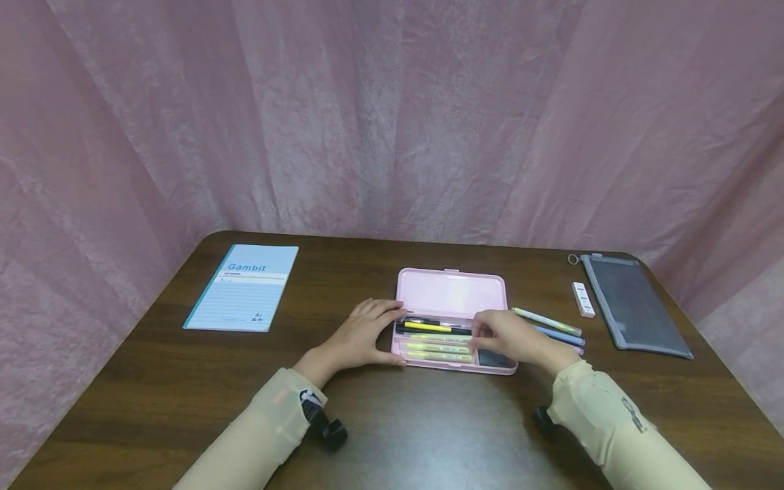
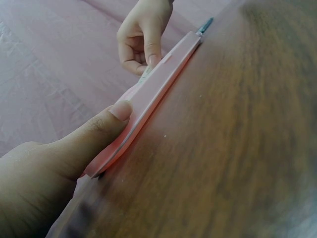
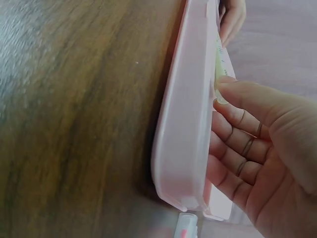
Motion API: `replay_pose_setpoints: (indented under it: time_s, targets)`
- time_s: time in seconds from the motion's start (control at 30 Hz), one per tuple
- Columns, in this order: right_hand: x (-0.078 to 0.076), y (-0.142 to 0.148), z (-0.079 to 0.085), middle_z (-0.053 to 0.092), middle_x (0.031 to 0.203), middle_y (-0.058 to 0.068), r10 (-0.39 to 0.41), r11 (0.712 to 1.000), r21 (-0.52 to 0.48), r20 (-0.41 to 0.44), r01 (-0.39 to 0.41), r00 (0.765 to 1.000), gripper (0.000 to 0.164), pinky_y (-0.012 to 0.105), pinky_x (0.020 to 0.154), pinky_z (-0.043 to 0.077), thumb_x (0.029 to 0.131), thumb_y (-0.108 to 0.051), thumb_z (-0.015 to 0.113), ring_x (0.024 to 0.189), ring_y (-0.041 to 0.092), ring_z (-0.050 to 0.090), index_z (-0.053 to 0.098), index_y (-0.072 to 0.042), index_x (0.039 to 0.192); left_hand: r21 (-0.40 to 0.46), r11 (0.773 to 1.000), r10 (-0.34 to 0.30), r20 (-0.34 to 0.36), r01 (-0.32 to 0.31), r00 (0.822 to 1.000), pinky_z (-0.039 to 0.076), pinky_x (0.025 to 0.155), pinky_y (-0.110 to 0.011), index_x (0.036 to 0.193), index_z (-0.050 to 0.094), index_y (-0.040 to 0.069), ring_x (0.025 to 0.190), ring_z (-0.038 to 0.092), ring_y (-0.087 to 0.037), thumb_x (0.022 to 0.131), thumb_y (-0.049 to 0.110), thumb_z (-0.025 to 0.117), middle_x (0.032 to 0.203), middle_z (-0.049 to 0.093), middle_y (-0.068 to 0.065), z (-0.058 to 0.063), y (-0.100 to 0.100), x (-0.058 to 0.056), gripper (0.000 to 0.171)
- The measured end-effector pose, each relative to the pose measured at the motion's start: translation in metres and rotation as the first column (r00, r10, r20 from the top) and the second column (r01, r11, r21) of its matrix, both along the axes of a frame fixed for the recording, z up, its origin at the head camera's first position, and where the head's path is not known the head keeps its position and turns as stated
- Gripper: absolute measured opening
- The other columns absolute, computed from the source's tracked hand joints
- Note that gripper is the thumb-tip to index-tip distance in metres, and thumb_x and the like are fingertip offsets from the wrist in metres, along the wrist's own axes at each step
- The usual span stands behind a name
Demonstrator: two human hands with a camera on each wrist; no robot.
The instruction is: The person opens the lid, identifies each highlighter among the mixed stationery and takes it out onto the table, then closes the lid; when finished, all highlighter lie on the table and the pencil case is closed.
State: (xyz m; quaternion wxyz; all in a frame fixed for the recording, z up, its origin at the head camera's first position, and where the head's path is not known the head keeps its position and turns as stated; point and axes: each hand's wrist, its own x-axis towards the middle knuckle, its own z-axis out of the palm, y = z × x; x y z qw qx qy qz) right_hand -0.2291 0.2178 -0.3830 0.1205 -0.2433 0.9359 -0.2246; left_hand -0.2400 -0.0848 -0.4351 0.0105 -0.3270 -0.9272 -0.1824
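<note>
A pink pencil case (image 1: 450, 291) lies with its lid raised, holding several pens and pale yellow-green highlighters (image 1: 437, 356). At its left end my left hand (image 1: 363, 335) spans the tray, fingertips near the hinge side and the thumb (image 2: 106, 121) against the front wall, steadying it. Over the right half, my right hand (image 1: 511, 335) pinches the end of a highlighter (image 3: 221, 67) between thumb and forefinger, close above the tray. The other right fingers curl loosely by the case. A yellow-and-black pen (image 1: 427, 327) lies behind the highlighters, and a dark patch shows at the tray's right end.
Right of the case lie several loose pens, one with a pale green barrel (image 1: 547, 320). Beyond them are a small white box-like block (image 1: 583, 299) and a grey mesh zip pouch (image 1: 637, 303). A Gambit notebook (image 1: 241, 289) lies at the left on the brown table (image 1: 153, 381).
</note>
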Motion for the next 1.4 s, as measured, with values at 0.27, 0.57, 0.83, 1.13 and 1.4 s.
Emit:
replay_pose_setpoints:
  time_s: [0.27,0.57,0.83,1.13,1.4]
  targets:
    - [0.003,0.002,0.009,0.059,0.076,-0.008,0.023,1.0,0.004,-0.075,-0.022,0.997,0.008,0.021,0.067,0.047,0.087,-0.02,0.071,0.071,0.007,0.052,0.064,-0.016,0.086,0.006,1.0,-0.006,-0.017,0.006,1.0,0.018,0.121,-0.049,0.145,0.043,0.023,0.141,0.034,-0.027,0.07,0.068,0.071,0.151,0.04,-0.002,-0.002,-0.002,0.0,0.092]
    - [0.006,0.011,0.018,0.06,0.076,-0.008,0.031,0.999,-0.018,-0.152,-0.034,0.988,0.006,0.023,0.067,0.049,0.086,-0.017,0.071,0.072,0.006,0.052,0.065,-0.014,0.086,0.003,1.0,-0.001,-0.015,0.001,1.0,0.018,0.122,-0.049,0.145,0.042,0.022,0.142,0.033,-0.026,0.07,0.068,0.071,0.152,0.039,-0.002,-0.004,-0.003,0.0,0.093]
    - [0.01,0.024,0.024,0.059,0.076,-0.007,-0.001,0.999,-0.04,-0.192,-0.007,0.981,0.007,0.022,0.064,0.048,0.087,-0.017,0.07,0.072,0.006,0.051,0.064,-0.013,0.086,0.008,1.0,-0.006,-0.019,0.006,1.0,0.018,0.121,-0.049,0.144,0.043,0.021,0.141,0.034,-0.025,0.07,0.07,0.07,0.151,0.04,-0.002,-0.002,-0.002,0.0,0.093]
    - [0.021,0.041,0.026,0.058,0.076,-0.007,-0.064,0.997,-0.062,-0.26,0.049,0.963,0.008,0.025,0.064,0.048,0.086,-0.016,0.07,0.072,0.004,0.049,0.063,-0.015,0.083,0.004,1.0,-0.008,-0.012,0.008,1.0,0.018,0.121,-0.048,0.144,0.043,0.02,0.142,0.033,-0.025,0.07,0.07,0.07,0.152,0.039,-0.002,-0.001,-0.001,-0.001,0.093]
    - [0.03,0.056,0.029,0.061,0.08,-0.008,-0.107,0.994,-0.055,-0.308,0.095,0.945,0.009,0.03,0.068,0.051,0.085,-0.015,0.071,0.075,0.003,0.052,0.063,-0.016,0.082,0.006,1.0,-0.002,0.016,0.002,1.0,0.016,0.122,-0.048,0.145,0.043,0.021,0.143,0.031,-0.026,0.07,0.068,0.071,0.152,0.038,-0.001,0.002,0.0,0.001,0.093]
